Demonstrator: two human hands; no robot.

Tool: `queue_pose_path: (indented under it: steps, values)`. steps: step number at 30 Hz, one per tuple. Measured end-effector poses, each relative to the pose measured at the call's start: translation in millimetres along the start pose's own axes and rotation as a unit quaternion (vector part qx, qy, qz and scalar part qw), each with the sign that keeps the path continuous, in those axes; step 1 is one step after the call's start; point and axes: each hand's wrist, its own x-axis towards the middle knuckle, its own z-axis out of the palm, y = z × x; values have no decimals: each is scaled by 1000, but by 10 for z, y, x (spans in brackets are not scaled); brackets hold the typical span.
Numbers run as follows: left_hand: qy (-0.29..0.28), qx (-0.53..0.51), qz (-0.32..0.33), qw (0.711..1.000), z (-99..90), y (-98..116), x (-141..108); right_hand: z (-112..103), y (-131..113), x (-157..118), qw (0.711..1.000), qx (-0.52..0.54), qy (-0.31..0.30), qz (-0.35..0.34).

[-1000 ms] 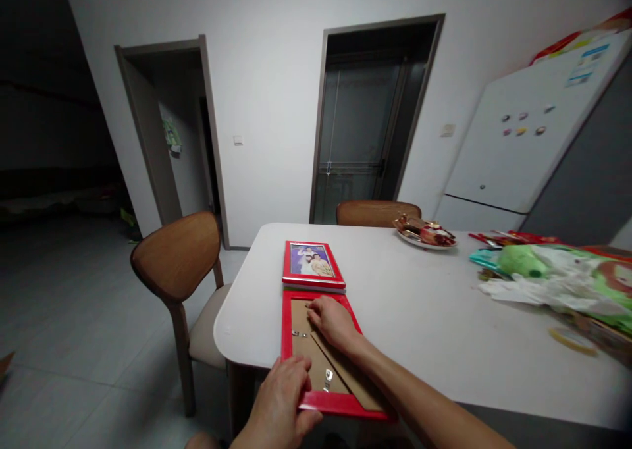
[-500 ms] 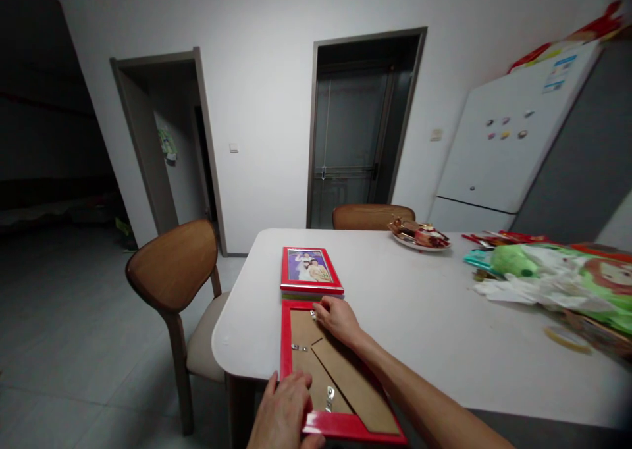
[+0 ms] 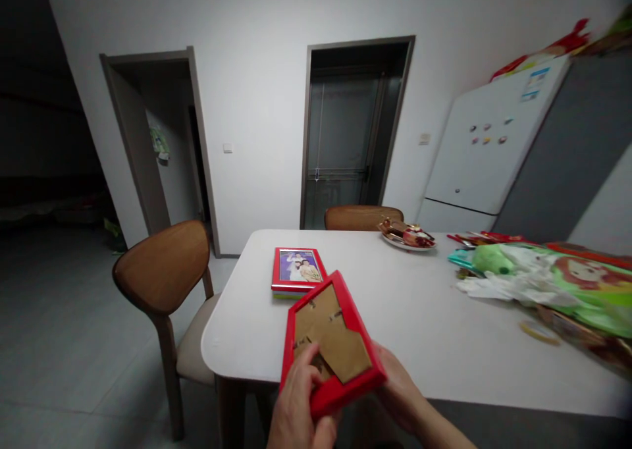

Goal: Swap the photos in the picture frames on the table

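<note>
A red picture frame [image 3: 353, 311] is held up tilted above the table's near edge, its brown backing board with small metal clips facing me. My left hand [image 3: 301, 396] grips the frame's near left corner, fingers lying over the backing and thumb at the lower edge. On the far right side, my right hand [image 3: 397, 383] supports the frame; its fingers are hidden behind it. Just beyond lies a stack topped by another red picture frame [image 3: 299, 268], face up, with a photo of people in it.
The white table [image 3: 409, 317] carries a plate of wrapped items [image 3: 407, 235] at the back. Green and white plastic bags [image 3: 543, 274] and a roll of tape [image 3: 539, 332] lie to the right. Wooden chairs [image 3: 165, 264] stand at the left and far side.
The red frame has been lifted off the table and turned at an angle. My right hand has moved from the frame's far clip to its right side. The view has shifted slightly right.
</note>
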Motion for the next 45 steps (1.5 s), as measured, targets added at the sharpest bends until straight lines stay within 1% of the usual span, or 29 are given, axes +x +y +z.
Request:
queue_pose_path:
  steps: [1,2,3,5,6,8,10,12,14,16,18,20,21,23,25,27,30,32,33,35,36,40,42,43,45]
  values:
    - [36,-66,-26,997,37,83,27,110,22,-96,997,35,-47,46]
    - [62,-129,-52,988,82,158,57,216,40,-174,993,74,-75,59]
    - [75,-185,-73,977,128,223,91,306,52,-231,988,113,-87,58]
    - [79,-271,-97,954,194,329,170,386,44,-276,984,169,-58,16]
    - [75,-303,-100,945,207,370,219,362,17,-268,983,181,-31,-8]
    - [61,-348,-100,930,204,427,334,183,-89,-214,985,166,29,-32]
    - [24,-372,-107,922,212,433,453,-127,-255,-131,991,105,85,-17]
    - [-33,-376,-118,919,297,373,547,-494,-440,-26,991,3,130,5]
    - [-74,-356,-124,923,476,262,598,-856,-594,103,981,-99,165,17]
    - [-84,-284,-130,946,710,137,619,-1185,-683,258,961,-200,190,10]
    - [-103,-144,-129,976,934,32,633,-1470,-707,421,924,-325,204,-6]
    - [-130,-13,-121,984,1099,-44,657,-1697,-687,566,874,-440,207,-25]
    - [-143,30,-116,982,1156,-75,674,-1782,-669,624,854,-474,209,-32]
    - [-157,67,-112,979,1225,-130,712,-1891,-633,708,829,-515,214,-41]
    - [-165,79,-111,977,1248,-180,747,-1929,-607,752,811,-540,221,-44]
    - [-172,83,-106,976,1235,-219,769,-1916,-600,768,788,-568,231,-47]
    - [-171,67,-106,977,1141,-262,766,-1823,-631,773,755,-606,244,-54]
    - [-149,50,-119,980,1026,-302,754,-1680,-658,786,734,-628,247,-71]
    - [-131,39,-129,982,954,-331,752,-1570,-663,799,725,-638,243,-88]
    - [-86,14,-153,984,791,-413,769,-1263,-638,846,713,-654,213,-137]
    - [-61,-2,-166,984,706,-465,790,-1068,-606,880,710,-660,186,-163]
    - [41,-80,-221,971,410,-691,942,-174,-409,1073,690,-672,63,-261]
    - [82,-123,-249,957,308,-781,1020,209,-335,1183,676,-675,26,-294]
    - [98,-145,-262,949,268,-814,1050,358,-314,1234,669,-677,15,-305]
    - [124,-191,-288,930,204,-862,1084,561,-299,1310,657,-684,3,-317]
